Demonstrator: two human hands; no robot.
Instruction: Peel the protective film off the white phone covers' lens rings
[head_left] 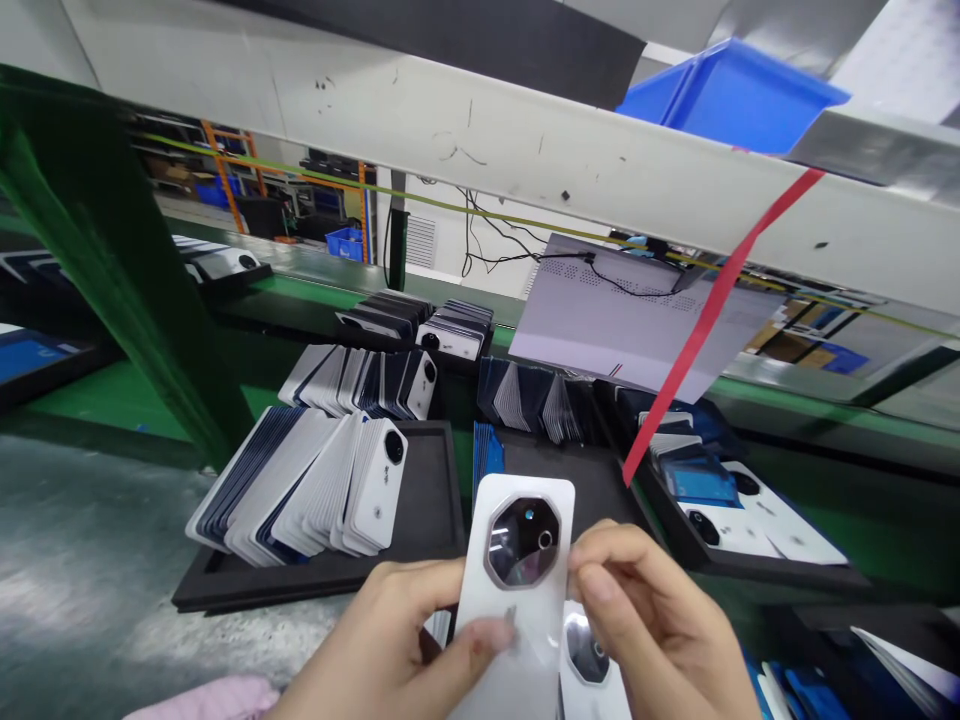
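Observation:
A white phone back cover (pixel 525 600) with a dark, eight-sided camera window stands upright close to me. My left hand (pixel 397 640) is closed on its left side, thumb across the front. At the upper right edge of this cover, my right hand (pixel 652 620) has thumb and forefinger pinched together against the rim. A second white cover (pixel 592 690) with a similar window shows behind and below; whether it is held or resting, I cannot tell. Left of my hands, a row of white and dark blue covers (pixel 300 490) leans in a black tray (pixel 427 490).
Further covers (pixel 360 380) stand behind that row. At right, another black tray (pixel 817 570) holds white covers (pixel 772 520) and blue pieces. A red strap (pixel 720 300) hangs from the white beam (pixel 450 120). A green post (pixel 127 250) rises at left; a blue bin (pixel 742 95) sits above.

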